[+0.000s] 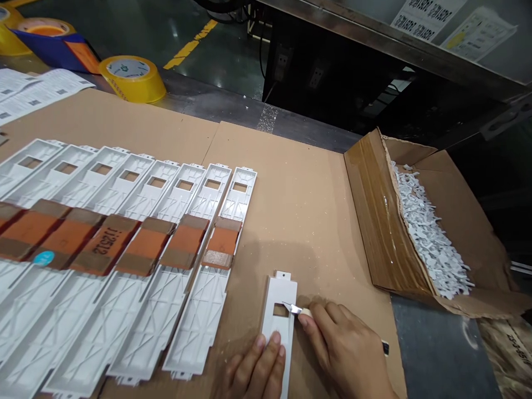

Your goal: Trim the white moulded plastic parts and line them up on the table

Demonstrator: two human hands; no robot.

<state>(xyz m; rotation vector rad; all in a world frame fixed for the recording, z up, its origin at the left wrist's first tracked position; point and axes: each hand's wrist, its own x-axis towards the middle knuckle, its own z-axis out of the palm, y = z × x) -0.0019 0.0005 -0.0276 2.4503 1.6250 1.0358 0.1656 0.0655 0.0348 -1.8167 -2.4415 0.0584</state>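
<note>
A white moulded plastic plate (pixel 281 293) with a square window lies on the brown cardboard sheet (pixel 307 221), its long side pointing away from me. My left hand (pixel 258 368) presses its fingertips on the plate's lower part, below the window. My right hand (pixel 343 349) pinches a small craft knife (pixel 296 310) with a cream handle. The knife's metal blade touches the window's right edge. Part of the plate's lower end is hidden behind my left hand.
A row of several white plates (pixel 238 194) lies to the left, held by strips of brown tape (pixel 222 241). To the right stands an open cardboard box (pixel 399 221) full of white plastic pieces. Yellow tape rolls (pixel 133 79) and printed papers (pixel 37 94) lie beyond.
</note>
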